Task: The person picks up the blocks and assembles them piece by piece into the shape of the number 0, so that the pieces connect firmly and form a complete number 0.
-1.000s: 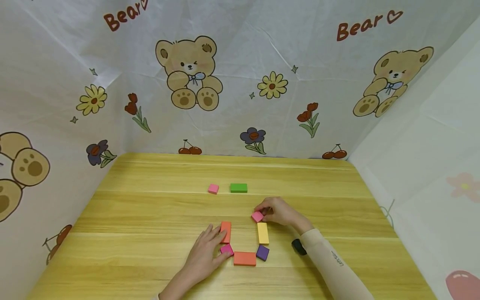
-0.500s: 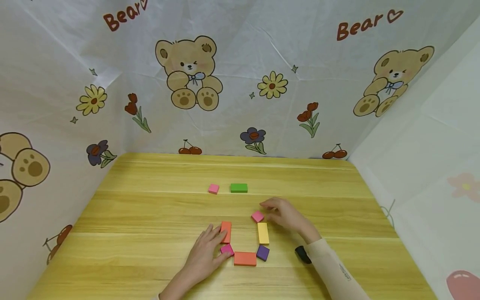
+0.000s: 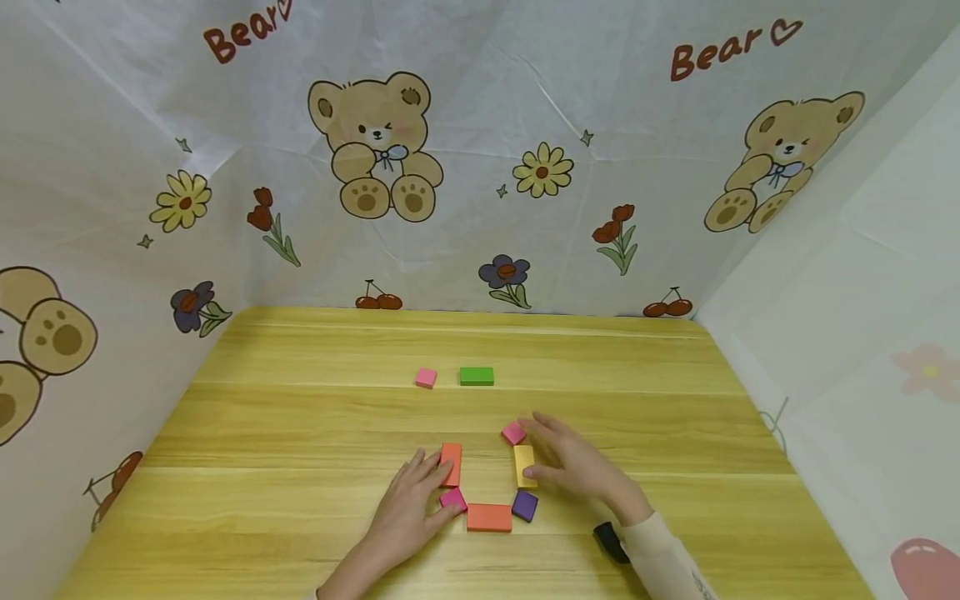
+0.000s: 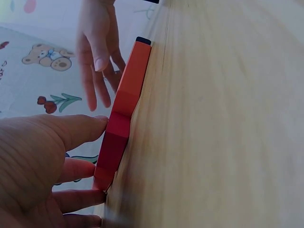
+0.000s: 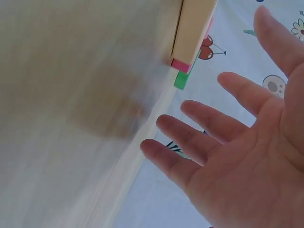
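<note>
Both hands spread, nothing pinched

L hand [image 3: 405, 512], fingers apart, rests on side orange block [image 3: 452, 456] & magenta block [image 3: 450, 497], both left of/beyond front orange block [image 3: 489, 517]. R hand [image 3: 581, 467], fingers spread, holds nothing, hovers by yellow block [image 3: 523, 460], right of/beyond same front orange block. Blocks look light, stiff, prob. smooth; best pinched by opp. long sides. Green block [image 3: 476, 377] well beyond it.

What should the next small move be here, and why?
Probably the right hand should reach for the green block: the hand looks empty, that block lies farther back, and a gap separates the yellow block from the orange block at the left hand.
</note>
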